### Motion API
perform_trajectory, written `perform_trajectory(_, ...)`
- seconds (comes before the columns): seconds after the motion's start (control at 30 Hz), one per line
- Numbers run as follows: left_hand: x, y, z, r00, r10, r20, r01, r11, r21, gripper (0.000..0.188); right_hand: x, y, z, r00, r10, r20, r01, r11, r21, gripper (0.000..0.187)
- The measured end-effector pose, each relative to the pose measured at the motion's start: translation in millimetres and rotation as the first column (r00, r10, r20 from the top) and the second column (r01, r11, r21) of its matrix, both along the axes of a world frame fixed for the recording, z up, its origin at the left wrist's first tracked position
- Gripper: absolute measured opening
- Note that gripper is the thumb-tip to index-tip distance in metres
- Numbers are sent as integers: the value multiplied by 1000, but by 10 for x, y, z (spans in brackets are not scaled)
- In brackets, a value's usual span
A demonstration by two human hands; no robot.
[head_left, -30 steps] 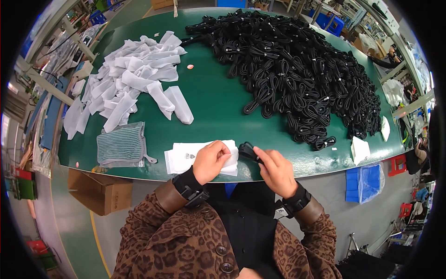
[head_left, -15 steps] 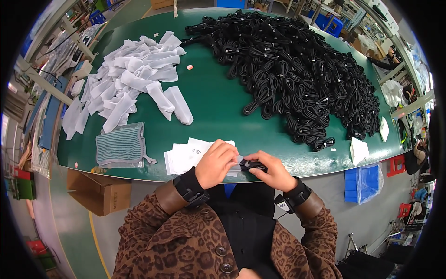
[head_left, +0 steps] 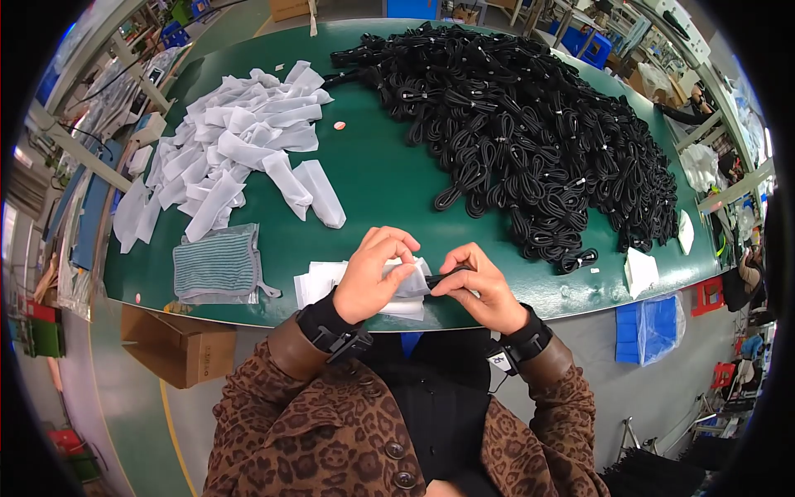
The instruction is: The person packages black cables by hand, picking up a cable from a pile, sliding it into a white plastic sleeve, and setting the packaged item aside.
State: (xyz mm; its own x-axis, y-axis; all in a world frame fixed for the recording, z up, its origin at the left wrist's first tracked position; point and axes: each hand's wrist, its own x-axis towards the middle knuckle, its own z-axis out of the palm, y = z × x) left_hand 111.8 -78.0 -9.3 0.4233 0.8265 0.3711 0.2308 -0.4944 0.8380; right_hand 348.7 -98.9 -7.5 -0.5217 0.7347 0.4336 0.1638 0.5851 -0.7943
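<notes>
My left hand (head_left: 373, 273) is curled around a translucent white sleeve bag (head_left: 414, 283), its thumb and forefinger slightly apart at the tips. Between the thumb and fingers of my right hand (head_left: 484, 290) is a coiled black cable (head_left: 434, 281). Its far end sits in the mouth of the bag, and most of the cable is hidden by the bag and my fingers. Under my hands lie white printed paper sheets (head_left: 310, 287) on the green table (head_left: 373, 178).
A pile of white sleeve bags (head_left: 240, 137) covers the table's left side; a large heap of coiled black cables (head_left: 530, 141) fills the right. A striped grey-green cloth pouch (head_left: 217, 265) lies at the near left. An open cardboard box (head_left: 178, 346) stands below the table edge.
The cable has gone further left into the bag, which now spreads more openly between my hands. My left hand has risen a little and its fingertips have parted.
</notes>
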Motion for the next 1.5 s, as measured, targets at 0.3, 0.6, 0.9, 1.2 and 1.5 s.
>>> perform_trajectory(0.3, -116, 210, 121, 898, -17, 440, 162, 942, -295, 8, -111, -11, 108, 938, -332, -103, 320, 940, -116, 39)
perform_trajectory(0.6, -1267, 1068, -20, 710, 399, 580, -89, 868, -488, 24, 689, 417, -219, 274, -840, 469, 475, 542, 694, 34)
perform_trajectory(0.9, -1635, 1432, -87, 586, 422, 692, 20, 846, -533, 31, 731, 359, -273, 442, -756, 483, 562, 652, 508, 28)
perform_trajectory(1.2, -417, 239, 10, 978, 185, -99, -187, 982, -11, 24, 530, -17, -315, 700, -574, 424, 530, 816, 230, 31)
perform_trajectory(1.5, 28, -263, -416, 923, 55, -380, 29, 977, 211, 17, 168, -326, -144, 776, -470, 422, 431, 882, 190, 47)
